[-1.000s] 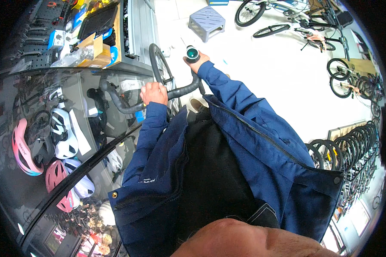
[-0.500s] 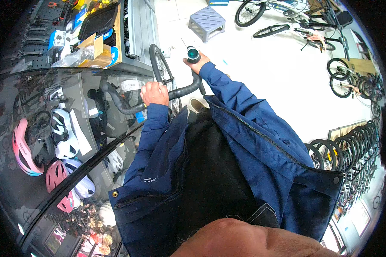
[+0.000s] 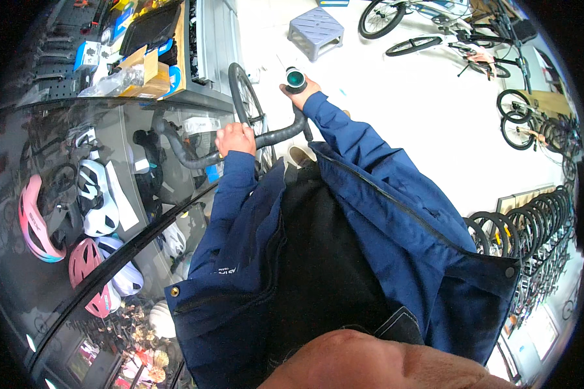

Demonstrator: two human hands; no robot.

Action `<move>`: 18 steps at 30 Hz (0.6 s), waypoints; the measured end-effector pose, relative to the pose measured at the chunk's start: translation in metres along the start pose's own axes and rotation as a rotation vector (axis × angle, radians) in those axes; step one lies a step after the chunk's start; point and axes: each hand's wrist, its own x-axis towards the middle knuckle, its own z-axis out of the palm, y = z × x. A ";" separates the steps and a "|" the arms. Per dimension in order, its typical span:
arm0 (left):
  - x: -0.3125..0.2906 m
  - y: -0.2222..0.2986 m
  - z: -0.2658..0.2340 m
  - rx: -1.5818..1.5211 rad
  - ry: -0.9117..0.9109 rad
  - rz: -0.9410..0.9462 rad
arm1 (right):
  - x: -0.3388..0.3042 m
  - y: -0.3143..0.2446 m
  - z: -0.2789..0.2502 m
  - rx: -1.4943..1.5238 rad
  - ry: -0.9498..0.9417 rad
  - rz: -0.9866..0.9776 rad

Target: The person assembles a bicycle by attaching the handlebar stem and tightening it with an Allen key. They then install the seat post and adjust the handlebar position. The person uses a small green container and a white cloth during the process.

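My left hand is closed round the top of a black taped drop handlebar, near its middle. The bike's wheel shows beyond that hand, and much of the bike is hidden below. Past the right-hand drop of the bar, my right hand grips an upright cylinder with a round teal end and a pale rim. I cannot make out its exact kind. My right fingers are partly hidden behind it.
At left stands a glass case holding helmets. A workbench carries an open cardboard box. A grey plastic stool stands ahead. Several bikes are at far right, with a row of wheels nearer.
Both hands keep their grips. The cylinder and handlebar sit very slightly farther right and higher in the picture, as the whole view has shifted a little.
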 end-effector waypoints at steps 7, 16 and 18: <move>-0.002 0.002 -0.005 0.005 -0.059 0.023 | 0.000 -0.004 -0.001 -0.083 -0.051 -0.007; -0.010 0.002 -0.007 -0.125 0.104 0.090 | -0.006 -0.006 -0.004 0.147 0.061 -0.123; -0.008 0.003 -0.004 -0.050 0.026 0.040 | -0.006 -0.004 -0.003 0.105 0.042 -0.113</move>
